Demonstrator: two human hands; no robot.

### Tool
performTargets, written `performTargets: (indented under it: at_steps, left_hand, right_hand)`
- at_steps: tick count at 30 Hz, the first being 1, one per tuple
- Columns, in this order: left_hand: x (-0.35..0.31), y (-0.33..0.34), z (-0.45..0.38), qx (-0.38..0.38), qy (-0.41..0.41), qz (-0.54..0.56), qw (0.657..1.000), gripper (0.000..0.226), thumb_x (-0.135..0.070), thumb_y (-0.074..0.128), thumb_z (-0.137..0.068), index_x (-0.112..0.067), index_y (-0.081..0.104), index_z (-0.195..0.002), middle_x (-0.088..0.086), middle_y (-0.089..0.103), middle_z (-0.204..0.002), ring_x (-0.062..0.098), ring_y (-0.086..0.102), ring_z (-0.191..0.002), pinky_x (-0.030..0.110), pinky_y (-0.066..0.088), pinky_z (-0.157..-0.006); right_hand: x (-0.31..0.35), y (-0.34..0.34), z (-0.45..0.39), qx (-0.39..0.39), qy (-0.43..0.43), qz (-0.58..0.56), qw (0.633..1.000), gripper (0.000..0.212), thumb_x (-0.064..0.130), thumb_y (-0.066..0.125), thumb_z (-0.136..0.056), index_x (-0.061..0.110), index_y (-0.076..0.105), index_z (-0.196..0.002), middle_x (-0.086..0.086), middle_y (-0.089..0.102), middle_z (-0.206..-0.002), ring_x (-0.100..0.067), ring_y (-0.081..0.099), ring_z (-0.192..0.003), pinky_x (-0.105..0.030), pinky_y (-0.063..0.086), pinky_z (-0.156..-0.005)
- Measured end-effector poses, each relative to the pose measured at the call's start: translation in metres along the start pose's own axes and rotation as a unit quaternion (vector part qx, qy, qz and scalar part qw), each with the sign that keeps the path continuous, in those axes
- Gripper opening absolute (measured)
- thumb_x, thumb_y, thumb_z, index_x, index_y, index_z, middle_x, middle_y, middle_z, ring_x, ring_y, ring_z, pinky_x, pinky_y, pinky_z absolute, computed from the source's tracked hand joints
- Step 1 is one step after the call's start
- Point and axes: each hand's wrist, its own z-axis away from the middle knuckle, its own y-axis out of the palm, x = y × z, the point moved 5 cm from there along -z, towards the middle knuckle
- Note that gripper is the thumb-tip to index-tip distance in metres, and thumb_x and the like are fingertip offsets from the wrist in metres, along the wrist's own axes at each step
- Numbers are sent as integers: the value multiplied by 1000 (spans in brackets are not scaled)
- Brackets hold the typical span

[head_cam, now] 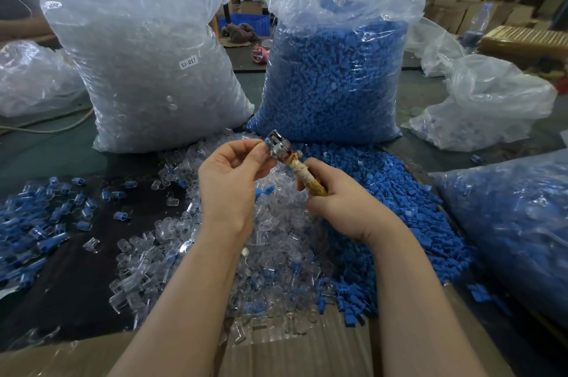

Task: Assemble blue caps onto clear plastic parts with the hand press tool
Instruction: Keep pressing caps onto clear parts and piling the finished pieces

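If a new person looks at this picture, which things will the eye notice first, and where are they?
Two tall plastic sacks stand at the back: the sack of clear parts on the left, the sack of blue caps beside it. In the centre, the right hand grips the hand press tool while the left hand touches its metal head.
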Motion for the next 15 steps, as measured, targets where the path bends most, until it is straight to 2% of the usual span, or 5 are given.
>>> performTargets:
  at_steps: [5,9,15]
  left_hand:
    - [-1,1,-1,-2,1,-1,1000,7,-5,67,-88,-11,68,-84,-1,74,-73,10,70,-68,16,53,-64]
    - [-2,1,0,-7,0,-1,1000,8,-4,66,-89,-10,68,-85,-1,74,-73,8,69,-67,15,52,-63]
    - [-1,-4,-4,-16,-31,-9,999,7,-5,66,-89,-11,69,-86,0,74,-75,7,70,-66,17,54,-63]
  right_hand:
    - [-2,1,-2,-11,-9,13,1000,20,1,53,-79,17,49,-90,1,45,-70,-15,39,-58,-30,33,-55]
    - [0,-1,-2,-16,-6,23,1000,20,2,51,-77,18,48,-87,2,44,-67,-14,38,-57,-29,32,-53]
    - [0,0,-3,-6,7,37,999,17,7,55,-83,14,52,-97,-2,48,-71,-15,41,-57,-30,34,-54]
